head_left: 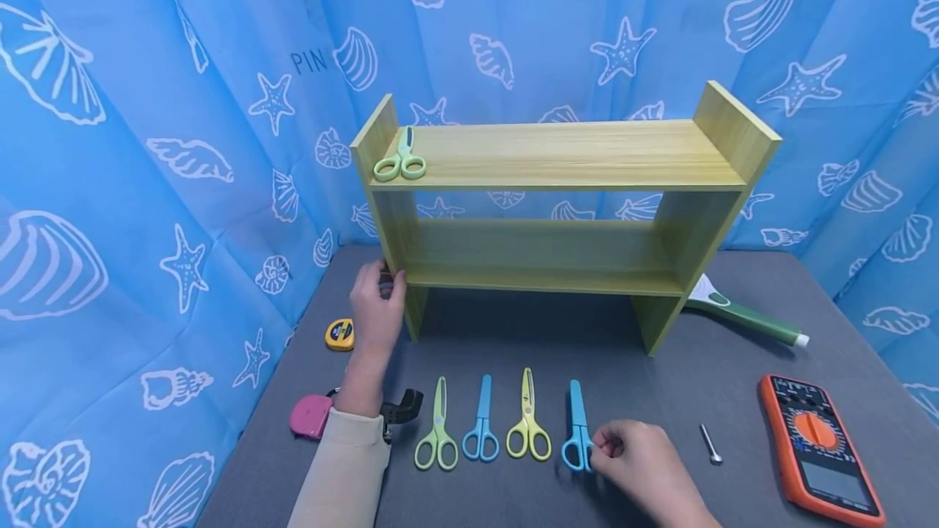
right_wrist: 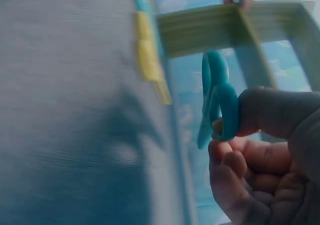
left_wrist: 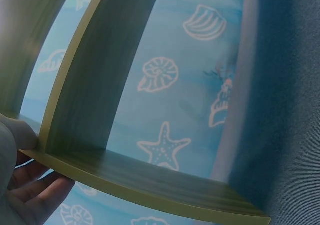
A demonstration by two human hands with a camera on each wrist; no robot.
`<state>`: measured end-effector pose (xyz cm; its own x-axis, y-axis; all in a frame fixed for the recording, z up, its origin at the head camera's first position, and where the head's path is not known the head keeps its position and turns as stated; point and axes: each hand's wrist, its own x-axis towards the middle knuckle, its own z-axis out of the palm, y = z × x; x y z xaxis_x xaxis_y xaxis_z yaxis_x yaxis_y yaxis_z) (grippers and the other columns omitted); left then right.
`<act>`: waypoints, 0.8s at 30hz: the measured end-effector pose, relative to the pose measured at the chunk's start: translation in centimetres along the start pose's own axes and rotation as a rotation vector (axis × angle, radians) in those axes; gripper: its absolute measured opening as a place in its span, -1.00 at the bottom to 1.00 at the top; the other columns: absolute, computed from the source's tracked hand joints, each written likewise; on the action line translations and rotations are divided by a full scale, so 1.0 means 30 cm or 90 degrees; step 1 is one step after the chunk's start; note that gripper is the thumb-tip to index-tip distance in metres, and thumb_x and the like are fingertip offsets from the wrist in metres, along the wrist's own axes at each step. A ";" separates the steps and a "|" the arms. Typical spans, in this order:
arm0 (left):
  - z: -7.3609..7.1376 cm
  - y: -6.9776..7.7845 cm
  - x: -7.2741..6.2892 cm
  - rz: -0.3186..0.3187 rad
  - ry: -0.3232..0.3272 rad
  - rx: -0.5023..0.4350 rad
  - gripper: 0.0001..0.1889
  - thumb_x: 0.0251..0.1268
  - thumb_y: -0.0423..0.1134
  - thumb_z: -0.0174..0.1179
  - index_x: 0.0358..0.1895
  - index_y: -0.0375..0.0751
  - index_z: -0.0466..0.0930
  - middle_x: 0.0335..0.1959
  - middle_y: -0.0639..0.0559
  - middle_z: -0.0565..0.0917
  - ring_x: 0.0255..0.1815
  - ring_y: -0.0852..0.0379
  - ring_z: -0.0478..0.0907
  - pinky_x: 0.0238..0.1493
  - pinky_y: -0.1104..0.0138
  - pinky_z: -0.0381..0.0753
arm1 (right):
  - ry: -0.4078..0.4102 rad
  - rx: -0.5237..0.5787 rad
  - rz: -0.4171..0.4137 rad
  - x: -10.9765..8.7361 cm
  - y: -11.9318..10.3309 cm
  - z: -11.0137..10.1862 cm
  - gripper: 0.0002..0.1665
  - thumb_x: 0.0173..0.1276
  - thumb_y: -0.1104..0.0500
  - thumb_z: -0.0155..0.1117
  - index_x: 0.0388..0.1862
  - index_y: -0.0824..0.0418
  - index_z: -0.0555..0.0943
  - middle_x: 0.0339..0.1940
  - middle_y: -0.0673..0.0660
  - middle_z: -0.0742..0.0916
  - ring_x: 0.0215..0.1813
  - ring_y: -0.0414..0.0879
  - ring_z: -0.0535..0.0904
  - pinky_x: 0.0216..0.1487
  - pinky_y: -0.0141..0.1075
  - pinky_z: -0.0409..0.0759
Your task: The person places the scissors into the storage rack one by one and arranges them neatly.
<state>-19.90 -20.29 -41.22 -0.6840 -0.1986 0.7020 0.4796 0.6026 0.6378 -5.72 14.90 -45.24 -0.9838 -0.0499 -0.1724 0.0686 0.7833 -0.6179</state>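
Spreading toward a blue curtain (head_left: 557, 15), the grey desk (head_left: 513, 499) carries everything in reach. The cloth hangs in soft folds along the far, left and right sides, printed with white shells and starfish, with the letters PIN at far left.

A pale yellow-green wooden shelf (head_left: 565, 155) stands upright on the far half of the desk, two boards between its side panels. Green scissors (head_left: 404, 152) lie at the left end of its top board. The left hand (head_left: 377, 308) grips the shelf's left side panel, thumb on one face and fingers on the other.

At the near side, the right hand (head_left: 641, 459) pinches a handle loop of blue scissors (head_left: 578, 414), thumb and fingers clamped on it; the right wrist view is blurred, so whether the pair touches the desk is hard to say. Leftward from it, in a row, lie yellow scissors (head_left: 527, 410), a second blue pair (head_left: 482, 418) and a light green pair (head_left: 439, 422), blades pointing far.

Near right rest an orange multimeter (head_left: 822, 451) and a metal bolt (head_left: 710, 444); far right, a green handle (head_left: 751, 324) pokes out beside the shelf. Yellow (head_left: 340, 335) and pink tape measures (head_left: 308, 416) sit at left.
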 end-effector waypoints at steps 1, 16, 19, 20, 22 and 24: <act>0.001 0.000 0.000 0.000 0.000 0.000 -0.79 0.44 -0.35 0.27 0.02 -0.40 0.59 -0.12 -0.22 0.61 -0.13 -0.08 0.66 -0.16 0.09 0.77 | 0.004 0.011 -0.002 -0.005 -0.006 -0.018 -0.88 0.11 0.33 0.44 -0.50 0.14 0.67 -0.62 -0.06 0.58 -0.51 -0.15 0.46 -0.53 -0.35 0.43; 0.000 -0.001 -0.002 0.003 0.001 -0.001 -0.78 0.44 -0.35 0.28 0.02 -0.40 0.59 -0.11 -0.23 0.61 -0.13 -0.08 0.66 -0.18 0.09 0.77 | 0.155 0.081 -0.082 -0.105 -0.106 -0.278 -0.87 0.20 0.35 0.45 -0.25 0.22 0.76 -0.50 -0.01 0.65 -0.49 -0.16 0.51 -0.47 -0.40 0.57; 0.000 -0.002 -0.002 0.007 0.002 0.000 -0.78 0.44 -0.35 0.28 0.02 -0.41 0.59 -0.11 -0.23 0.61 -0.13 -0.09 0.66 -0.18 0.08 0.77 | 0.204 0.098 -0.119 -0.119 -0.129 -0.320 -0.87 0.22 0.38 0.45 -0.26 0.23 0.76 -0.50 0.00 0.66 -0.52 -0.16 0.52 -0.48 -0.40 0.58; 0.000 -0.003 -0.002 0.007 0.002 0.001 -0.78 0.44 -0.35 0.28 0.02 -0.40 0.59 -0.11 -0.23 0.62 -0.13 -0.09 0.66 -0.18 0.09 0.77 | 0.221 0.100 -0.135 -0.122 -0.137 -0.334 -0.87 0.22 0.38 0.45 -0.26 0.22 0.76 -0.51 0.00 0.66 -0.53 -0.17 0.52 -0.50 -0.40 0.58; 0.000 -0.005 -0.002 0.009 0.003 0.001 -0.79 0.44 -0.36 0.28 0.02 -0.41 0.59 -0.11 -0.23 0.62 -0.13 -0.09 0.66 -0.20 0.09 0.77 | 0.247 0.115 -0.158 -0.124 -0.154 -0.360 -0.88 0.23 0.38 0.46 -0.28 0.22 0.76 -0.51 -0.01 0.67 -0.54 -0.17 0.53 -0.52 -0.40 0.56; 0.000 -0.006 -0.002 0.009 0.003 0.002 -0.79 0.44 -0.37 0.27 0.01 -0.41 0.59 -0.12 -0.23 0.62 -0.14 -0.09 0.66 -0.20 0.10 0.77 | 0.273 0.122 -0.184 -0.122 -0.173 -0.387 -0.88 0.22 0.38 0.47 -0.29 0.21 0.76 -0.50 -0.02 0.68 -0.55 -0.18 0.55 -0.53 -0.41 0.54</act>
<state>-19.96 -20.38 -41.38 -0.6745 -0.1933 0.7125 0.4880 0.6074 0.6268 -4.39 18.22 -32.50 -0.9437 0.0415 0.3282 -0.2250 0.6467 -0.7288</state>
